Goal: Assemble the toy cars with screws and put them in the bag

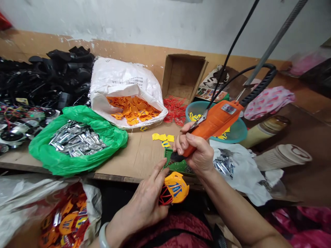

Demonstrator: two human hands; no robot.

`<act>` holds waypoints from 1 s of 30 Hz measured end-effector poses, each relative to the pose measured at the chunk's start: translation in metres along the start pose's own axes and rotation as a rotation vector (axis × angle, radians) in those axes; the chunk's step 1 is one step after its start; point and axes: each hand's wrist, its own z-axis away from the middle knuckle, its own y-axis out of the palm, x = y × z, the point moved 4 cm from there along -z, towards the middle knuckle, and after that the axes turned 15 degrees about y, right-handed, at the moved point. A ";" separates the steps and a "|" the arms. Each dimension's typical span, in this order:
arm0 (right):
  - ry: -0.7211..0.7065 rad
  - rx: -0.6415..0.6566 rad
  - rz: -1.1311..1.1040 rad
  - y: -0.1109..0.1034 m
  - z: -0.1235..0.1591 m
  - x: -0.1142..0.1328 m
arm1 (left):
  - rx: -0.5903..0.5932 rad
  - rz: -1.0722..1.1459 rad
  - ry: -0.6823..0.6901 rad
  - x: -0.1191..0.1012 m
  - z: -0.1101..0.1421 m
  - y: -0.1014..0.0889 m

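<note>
While the right hand (193,151) wraps firmly round an orange electric screwdriver (214,124), its black nose sits over a green mesh tray (177,165) at centre; contact with the tray cannot be told from this head view. The left hand (144,203), fingers part-spread, has hold of a yellow plastic shell (177,187) with a red wire frame (165,196) at lower centre, apart from the screwdriver and below the board's front edge. Loose yellow tags (161,137) lie just beyond the tray. Upper centre: a white sack (124,82) of orange plastic pieces (131,110), with a cardboard box (182,75) beside it. Left: a green bag (43,151) of silver packets (77,139), with black parts (62,75) behind. Right of the tray: a teal basin (234,137). Lower left: a bag of finished-looking yellow shells (68,220).
</note>
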 end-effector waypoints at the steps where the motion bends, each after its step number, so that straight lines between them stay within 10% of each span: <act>1: 0.001 -0.001 0.000 0.000 0.000 0.000 | -0.006 -0.001 0.006 0.000 0.001 0.000; 30: -0.019 0.009 0.026 0.002 0.003 -0.004 | -0.001 0.007 -0.027 -0.005 -0.006 -0.001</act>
